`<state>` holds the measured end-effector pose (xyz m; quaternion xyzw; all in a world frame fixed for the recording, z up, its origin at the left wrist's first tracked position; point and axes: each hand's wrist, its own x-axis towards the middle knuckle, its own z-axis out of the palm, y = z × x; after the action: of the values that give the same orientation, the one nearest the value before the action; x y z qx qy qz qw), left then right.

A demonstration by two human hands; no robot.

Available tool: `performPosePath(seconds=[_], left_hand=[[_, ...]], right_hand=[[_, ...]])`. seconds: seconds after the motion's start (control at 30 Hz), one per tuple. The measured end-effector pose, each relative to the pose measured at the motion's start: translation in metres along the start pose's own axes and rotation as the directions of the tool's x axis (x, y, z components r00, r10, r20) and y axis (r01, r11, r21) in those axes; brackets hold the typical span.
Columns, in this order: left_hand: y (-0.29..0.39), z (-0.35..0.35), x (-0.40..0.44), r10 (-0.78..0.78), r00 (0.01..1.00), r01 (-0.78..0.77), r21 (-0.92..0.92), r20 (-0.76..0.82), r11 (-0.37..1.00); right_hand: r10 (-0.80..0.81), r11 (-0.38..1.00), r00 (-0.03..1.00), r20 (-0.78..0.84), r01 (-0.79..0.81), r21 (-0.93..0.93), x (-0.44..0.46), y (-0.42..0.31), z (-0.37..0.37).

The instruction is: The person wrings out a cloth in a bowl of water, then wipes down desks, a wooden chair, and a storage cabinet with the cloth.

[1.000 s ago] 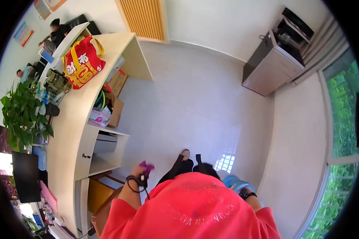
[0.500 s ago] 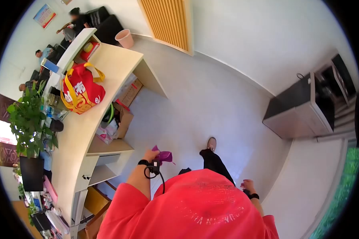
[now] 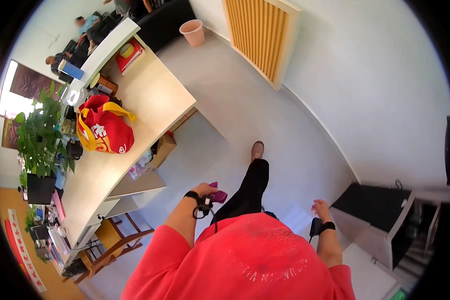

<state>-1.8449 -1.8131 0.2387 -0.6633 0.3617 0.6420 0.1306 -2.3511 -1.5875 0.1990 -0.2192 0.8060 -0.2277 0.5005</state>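
Note:
My left hand (image 3: 204, 189) is closed on a crumpled purple cloth (image 3: 218, 195), held out in front of me at waist height. A black strap with a small device and cable is on that wrist. My right hand (image 3: 322, 207) hangs at my right side, fingers apart, with nothing in it; a black band and small device sit on its wrist. To the left, a red and yellow bag (image 3: 106, 126) stands on the long pale counter (image 3: 152, 95).
A wooden chair (image 3: 116, 245) stands by the counter's near end. Boxes (image 3: 162, 149) fill a shelf under the counter. A dark-topped cabinet (image 3: 370, 205) is at the right. A pink bin (image 3: 192, 34) stands far ahead, near seated people (image 3: 87, 27).
The view has turned left and moved forward along the counter. A blue object beside my right hand in the earliest frame is gone from view. The purple cloth stays in my left hand.

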Motion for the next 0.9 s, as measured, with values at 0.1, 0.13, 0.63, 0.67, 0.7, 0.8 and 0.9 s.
performPosePath(seconds=[0.1, 0.13, 0.63, 0.67, 0.7, 0.8, 0.9], left_hand=[[0.081, -0.016, 0.046, 0.06, 0.994, -0.069, 0.103, 0.09, 0.992], [0.119, -0.027, 0.061, 0.132, 0.989, -0.147, 0.262, 0.072, 0.954], [0.449, -0.166, 0.131, 0.378, 0.924, -0.324, 0.409, -0.056, 0.853], [0.446, -0.18, 0.148, 0.345, 0.936, -0.294, 0.394, -0.063, 0.871], [0.44, -0.193, 0.162, 0.313, 0.947, -0.264, 0.377, -0.073, 0.888], [0.426, -0.235, 0.204, 0.257, 0.951, -0.176, 0.385, -0.171, 0.906], [0.434, -0.274, 0.178, 0.145, 0.952, -0.029, 0.391, -0.27, 0.92]], right_hand=[[-0.307, 0.938, 0.951, 0.046, 0.311, -0.155, 0.057, -0.071, -0.003], [-0.326, 0.932, 0.943, 0.071, 0.334, -0.142, 0.07, -0.093, -0.007], [0.048, 0.982, 0.692, 0.721, 0.099, -0.16, 0.023, -0.573, -0.092], [0.034, 0.988, 0.666, 0.745, 0.091, -0.127, 0.025, -0.602, -0.085], [0.016, 0.989, 0.674, 0.739, 0.1, -0.112, 0.031, -0.628, -0.08], [-0.024, 0.982, 0.633, 0.774, 0.158, -0.099, 0.078, -0.683, -0.073], [0.03, 0.966, 0.563, 0.826, 0.197, -0.169, 0.131, -0.735, -0.073]])
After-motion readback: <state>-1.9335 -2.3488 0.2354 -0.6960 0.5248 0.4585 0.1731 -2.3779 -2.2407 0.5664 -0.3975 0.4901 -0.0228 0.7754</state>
